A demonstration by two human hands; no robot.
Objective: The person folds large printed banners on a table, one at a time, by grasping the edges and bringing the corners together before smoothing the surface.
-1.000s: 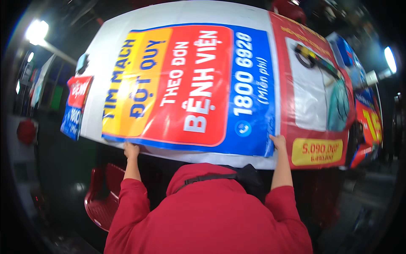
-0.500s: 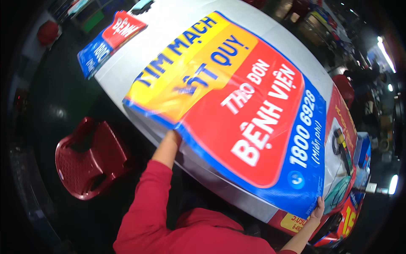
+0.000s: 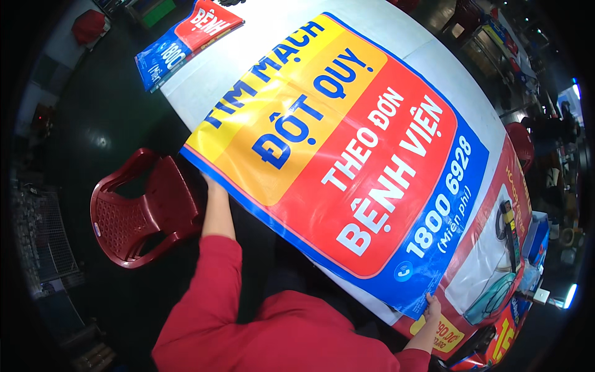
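A large printed vinyl banner (image 3: 372, 186) in yellow, orange, red and blue spreads across a white-topped table, its near edge overhanging the table's side. My left hand (image 3: 211, 178) reaches beneath the banner's near left edge, which is raised there; the sheet hides its fingers. At the near right corner, my right hand (image 3: 432, 306) has its fingers closed on the blue border. The sheet lies mostly smooth, with a slight rise and shine near its left side.
Folded banners (image 3: 180, 40) in the same colours lie at the table's far left edge. A dark red plastic chair (image 3: 142, 208) stands at left. On the right end are a black-and-yellow tool (image 3: 511, 232), a teal item (image 3: 493, 297) and a red printed sheet (image 3: 449, 347).
My left hand has moved left and away from me along the banner's edge. My right hand has shifted slightly left with its corner. The sheet's creased left side has flattened.
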